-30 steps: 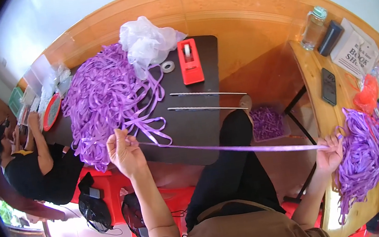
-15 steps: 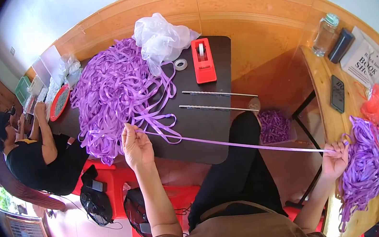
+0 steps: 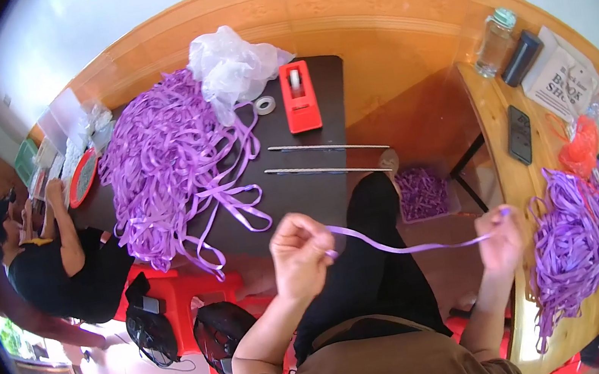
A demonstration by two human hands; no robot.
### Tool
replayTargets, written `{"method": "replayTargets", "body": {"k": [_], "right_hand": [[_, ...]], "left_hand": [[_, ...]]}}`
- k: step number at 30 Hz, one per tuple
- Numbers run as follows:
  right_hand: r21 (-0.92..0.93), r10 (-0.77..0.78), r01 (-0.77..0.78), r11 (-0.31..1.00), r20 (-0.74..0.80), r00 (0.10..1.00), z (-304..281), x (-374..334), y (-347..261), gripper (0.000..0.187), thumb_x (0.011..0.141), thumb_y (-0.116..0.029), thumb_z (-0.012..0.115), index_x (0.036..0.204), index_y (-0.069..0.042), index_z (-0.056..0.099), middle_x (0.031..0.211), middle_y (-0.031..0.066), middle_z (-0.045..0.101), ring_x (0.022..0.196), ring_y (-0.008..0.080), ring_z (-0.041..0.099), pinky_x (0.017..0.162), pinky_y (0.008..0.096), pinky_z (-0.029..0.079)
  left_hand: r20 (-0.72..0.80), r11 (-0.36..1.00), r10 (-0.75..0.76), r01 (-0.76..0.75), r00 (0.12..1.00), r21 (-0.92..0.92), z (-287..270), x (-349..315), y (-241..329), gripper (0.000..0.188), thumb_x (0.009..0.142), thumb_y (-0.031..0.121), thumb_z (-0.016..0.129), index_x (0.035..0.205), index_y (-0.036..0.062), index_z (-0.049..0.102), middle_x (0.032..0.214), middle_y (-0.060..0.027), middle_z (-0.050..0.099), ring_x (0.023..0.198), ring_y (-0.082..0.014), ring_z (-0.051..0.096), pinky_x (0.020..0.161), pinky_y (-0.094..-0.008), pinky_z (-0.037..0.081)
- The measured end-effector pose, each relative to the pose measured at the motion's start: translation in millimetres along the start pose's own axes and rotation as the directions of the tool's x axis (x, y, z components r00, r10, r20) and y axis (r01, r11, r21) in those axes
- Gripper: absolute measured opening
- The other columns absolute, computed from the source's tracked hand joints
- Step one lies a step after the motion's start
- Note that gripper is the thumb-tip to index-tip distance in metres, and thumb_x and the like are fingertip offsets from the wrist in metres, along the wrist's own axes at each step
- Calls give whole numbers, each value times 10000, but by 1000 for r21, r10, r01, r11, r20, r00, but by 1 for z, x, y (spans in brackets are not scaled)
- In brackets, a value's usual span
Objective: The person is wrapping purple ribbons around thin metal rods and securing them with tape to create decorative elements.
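To the right of a big heap of purple ribbons (image 3: 165,160) on the dark table (image 3: 310,205), pinching a single ribbon (image 3: 434,246) between thumb and fingers of the left hand (image 3: 300,259). From there hanging slack, in a soft wave, across the black trousers (image 3: 359,286). Held at the other side with bent fingers of the right hand (image 3: 500,241), too blurred for telling the exact pinch, near the smaller purple heap (image 3: 576,247) on the wooden table (image 3: 493,118).

Ribbons (image 3: 158,161) on 2 tables (image 3: 298,204), phone (image 3: 520,135) right
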State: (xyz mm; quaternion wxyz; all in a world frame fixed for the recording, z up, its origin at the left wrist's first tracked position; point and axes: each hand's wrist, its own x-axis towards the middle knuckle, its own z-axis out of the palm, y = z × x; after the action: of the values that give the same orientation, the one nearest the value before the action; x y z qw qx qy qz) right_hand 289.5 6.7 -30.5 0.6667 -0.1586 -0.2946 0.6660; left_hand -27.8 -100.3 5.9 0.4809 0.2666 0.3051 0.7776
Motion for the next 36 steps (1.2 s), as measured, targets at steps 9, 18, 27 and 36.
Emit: {"method": "replayTargets", "body": {"k": [9, 18, 27, 36], "right_hand": [[-608, 372, -117, 785, 312, 874, 76, -28, 46, 173, 780, 97, 647, 927, 18, 692, 770, 51, 605, 584, 55, 530, 503, 184, 388], [-667, 148, 265, 696, 495, 856, 86, -35, 52, 146, 825, 74, 601, 955, 50, 663, 818, 97, 606, 598, 94, 558, 506, 205, 442], [-669, 62, 472, 574, 611, 790, 86, -31, 55, 152, 810, 85, 585, 946, 52, 643, 812, 109, 596, 586, 126, 566, 512, 232, 453], [-584, 31, 670, 458, 764, 644, 91, -28, 53, 163, 774, 76, 560, 928, 71, 615, 760, 121, 577, 565, 176, 572, 495, 268, 465]], "left_hand": [[221, 871, -487, 490, 845, 41, 21, -11, -29, 90, 836, 10, 657, 925, 7, 667, 861, -106, 637, 681, -145, 611, 529, -220, 456], [109, 824, -565, 555, 818, 110, 26, -15, -38, 91, 841, 1, 654, 930, 16, 664, 794, -75, 658, 646, -131, 621, 532, -205, 477], [110, 853, -522, 518, 845, 66, 20, -21, -48, 106, 849, -15, 645, 944, 12, 683, 818, -79, 675, 630, -110, 615, 475, -181, 420], [140, 878, -477, 465, 868, 110, 23, -24, -44, 64, 846, -22, 642, 891, -9, 686, 793, -70, 665, 620, -105, 604, 458, -181, 404]]}}
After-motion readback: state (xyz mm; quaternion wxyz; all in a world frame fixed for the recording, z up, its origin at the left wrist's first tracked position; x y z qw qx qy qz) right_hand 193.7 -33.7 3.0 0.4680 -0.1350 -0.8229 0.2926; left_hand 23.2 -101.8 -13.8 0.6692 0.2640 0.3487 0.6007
